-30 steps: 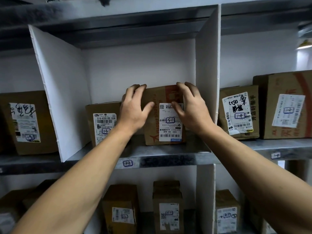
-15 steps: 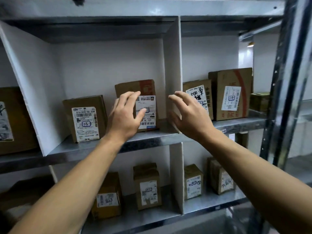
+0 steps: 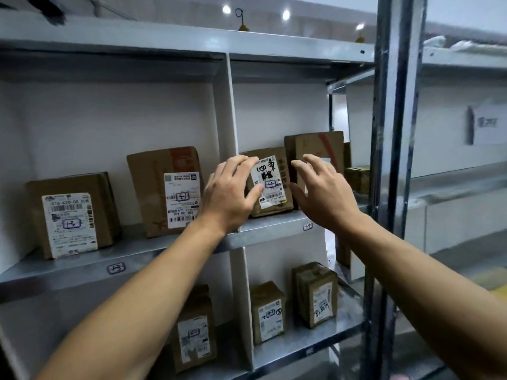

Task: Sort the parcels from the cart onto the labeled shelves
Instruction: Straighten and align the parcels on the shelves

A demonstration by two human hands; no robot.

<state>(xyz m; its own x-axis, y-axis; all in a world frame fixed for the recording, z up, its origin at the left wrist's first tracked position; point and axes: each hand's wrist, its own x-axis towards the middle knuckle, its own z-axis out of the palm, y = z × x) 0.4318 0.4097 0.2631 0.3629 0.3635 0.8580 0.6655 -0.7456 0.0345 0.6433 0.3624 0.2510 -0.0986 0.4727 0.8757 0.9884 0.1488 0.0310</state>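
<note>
A brown parcel with a white label [image 3: 167, 187] stands upright on the metal shelf [image 3: 82, 267] in the bay tagged 1-3, beside another labelled parcel [image 3: 71, 215] on its left. My left hand [image 3: 230, 196] and my right hand [image 3: 321, 193] hover in front of the shelf with fingers spread and hold nothing. Between them I see a parcel with handwriting on its label [image 3: 271, 182] in the neighbouring bay tagged 1-4. A taller box [image 3: 318, 149] stands behind my right hand.
A white divider [image 3: 227, 133] separates the two bays. Several small parcels stand on the lower shelf [image 3: 301, 344]. A metal upright post [image 3: 389, 160] rises at the right, with an aisle and another rack beyond it.
Both hands let go of the parcel in bay 1-3 and pulled back from the shelf. My view has swung right, so the hands now sit before bay 1-4.
</note>
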